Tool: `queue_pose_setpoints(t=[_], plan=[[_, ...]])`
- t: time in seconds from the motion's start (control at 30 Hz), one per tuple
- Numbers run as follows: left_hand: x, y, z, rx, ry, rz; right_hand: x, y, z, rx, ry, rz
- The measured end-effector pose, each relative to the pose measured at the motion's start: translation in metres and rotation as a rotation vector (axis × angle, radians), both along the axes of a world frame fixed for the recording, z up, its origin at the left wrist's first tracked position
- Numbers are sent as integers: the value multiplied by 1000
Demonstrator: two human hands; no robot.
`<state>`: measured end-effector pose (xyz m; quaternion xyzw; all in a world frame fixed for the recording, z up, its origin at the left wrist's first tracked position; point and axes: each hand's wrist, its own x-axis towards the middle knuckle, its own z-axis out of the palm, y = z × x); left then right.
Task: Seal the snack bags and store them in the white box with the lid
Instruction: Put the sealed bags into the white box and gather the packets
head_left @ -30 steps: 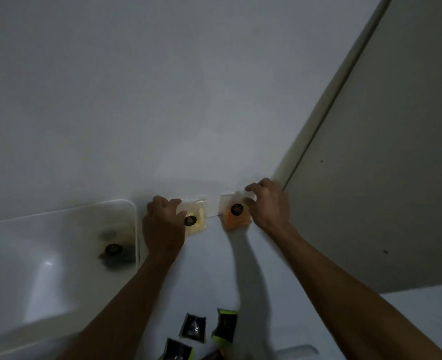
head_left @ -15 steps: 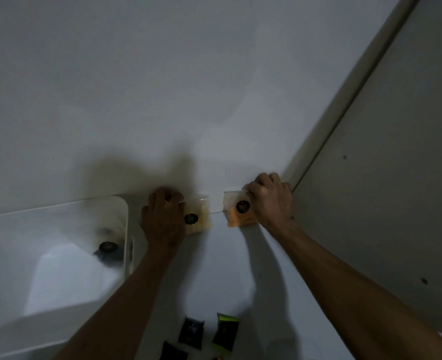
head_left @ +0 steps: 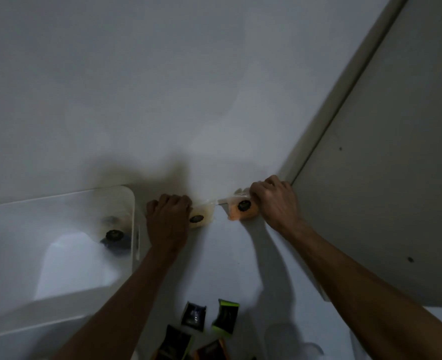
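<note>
At the far edge of the white table, against the wall, my left hand (head_left: 169,219) grips a clear bag of pale yellow snacks (head_left: 201,216) with a round black label. To its right my right hand (head_left: 274,201) grips a clear bag of orange snacks (head_left: 242,210), fingers curled over its top edge. The white box (head_left: 58,203) stands open at the left, and one dark bag (head_left: 114,236) with a black label lies inside it. No lid is in view.
Several small dark snack packets, one with green trim (head_left: 225,318) and one black (head_left: 194,314), lie on the table near me. A grey door or panel (head_left: 383,178) with a pale frame rises at the right. The white wall (head_left: 162,87) is straight ahead.
Both hands have stayed on their bags at the wall; the orange bag's top is now lifted slightly under my right fingers. The view has shifted a little.
</note>
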<state>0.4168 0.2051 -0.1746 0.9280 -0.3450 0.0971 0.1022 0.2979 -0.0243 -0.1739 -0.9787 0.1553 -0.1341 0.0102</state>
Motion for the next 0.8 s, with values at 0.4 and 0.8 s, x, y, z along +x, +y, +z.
queue_pose_setpoints(t=[0.4, 0.8], plan=[[-16, 13, 69, 76, 28, -86, -9, 39, 71, -77, 209, -29], [40, 127, 223, -88, -42, 19, 25, 159, 265, -95, 2, 65]])
